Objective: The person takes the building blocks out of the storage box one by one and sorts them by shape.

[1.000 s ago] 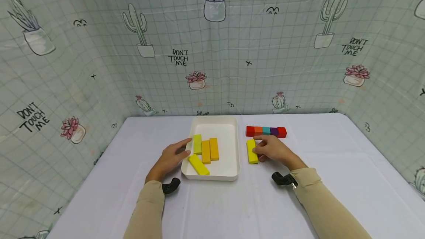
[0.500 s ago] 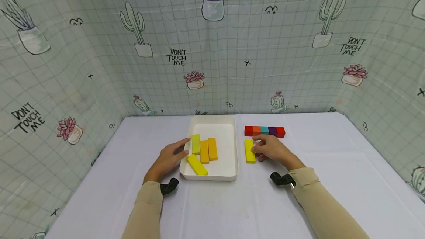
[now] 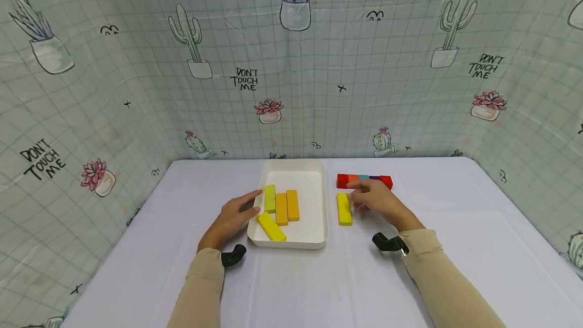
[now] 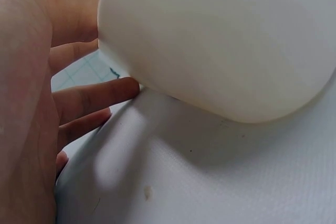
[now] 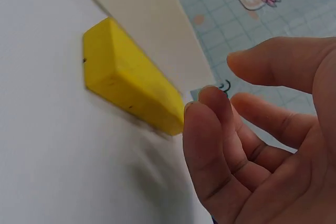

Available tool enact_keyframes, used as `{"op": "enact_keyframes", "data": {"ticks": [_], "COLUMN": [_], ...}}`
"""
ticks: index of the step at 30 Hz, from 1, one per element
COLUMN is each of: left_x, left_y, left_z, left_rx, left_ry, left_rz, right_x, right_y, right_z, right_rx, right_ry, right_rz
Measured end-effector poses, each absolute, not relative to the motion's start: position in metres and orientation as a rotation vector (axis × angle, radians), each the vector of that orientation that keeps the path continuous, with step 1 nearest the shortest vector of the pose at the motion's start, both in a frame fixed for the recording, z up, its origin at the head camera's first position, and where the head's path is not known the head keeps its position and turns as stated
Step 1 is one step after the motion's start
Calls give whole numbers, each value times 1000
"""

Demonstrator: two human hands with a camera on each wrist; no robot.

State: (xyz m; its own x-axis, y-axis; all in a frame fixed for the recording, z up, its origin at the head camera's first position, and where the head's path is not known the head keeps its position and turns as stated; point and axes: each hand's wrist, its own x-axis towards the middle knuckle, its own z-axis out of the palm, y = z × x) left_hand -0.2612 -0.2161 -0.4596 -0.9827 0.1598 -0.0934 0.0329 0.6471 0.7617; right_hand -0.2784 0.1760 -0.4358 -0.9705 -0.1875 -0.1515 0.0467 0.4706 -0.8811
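Note:
My left hand [image 3: 233,219] is at the left side of a white tray [image 3: 310,239], thumb and index finger touching its wall with fingers fairly straight. In the left wrist view the tray's outer wall [image 4: 210,40] fills much of the picture. To the right of the tray a yellow block [image 3: 344,209] lies on the table; its near end and side show in the right wrist view. My right hand [image 3: 378,201] hovers just right of this block, thumb and fingers apart, holding nothing. Its fingers partly cover a row of coloured blocks [image 3: 387,181] behind.
Inside the tray lie a lime block [image 3: 270,198], two orange blocks [image 3: 293,205] side by side, and a slanted yellow block [image 3: 272,226] near the front left corner. A white cloth [image 3: 291,287] covers the table. Behind rises a cactus-print curtain [image 3: 314,65].
My right hand has let go of the yellow block and lifted slightly away toward the coloured row. The block stays where it was. My left hand remains at the tray.

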Motion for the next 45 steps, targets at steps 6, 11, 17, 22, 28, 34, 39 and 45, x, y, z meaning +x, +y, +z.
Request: {"op": "enact_keyframes", "data": {"ticks": [6, 11, 17, 22, 28, 34, 39, 45], "left_x": [-262, -261, -260, -258, -257, -261, -261, -258], "left_y": [-218, -218, -218, -219, -221, -224, -225, -222], "left_z": [-458, -458, -460, -463, -461, -459, -459, -457], "left_rx": [146, 143, 139, 162, 192, 226, 208, 162], "left_ry": [2709, 2696, 2663, 2652, 2645, 2615, 2598, 2572], "left_rz": [1252, 1260, 1307, 1316, 1331, 1361, 1374, 1395], "right_x": [-286, -292, -299, -304, -306, -312, -313, -312], "right_y": [166, 154, 132, 115, 99, 87, 75, 60], "right_z": [-428, -421, -414, -412, -405, -404, -401, -405], "right_rx": [-153, -164, -206, -245, -295, -309, -298, -295], "right_ry": [2380, 2266, 2173, 2120, 2086, 2127, 2140, 2224], "right_rz": [-1629, -1746, -1772, -1755, -1716, -1645, -1591, -1489]}}
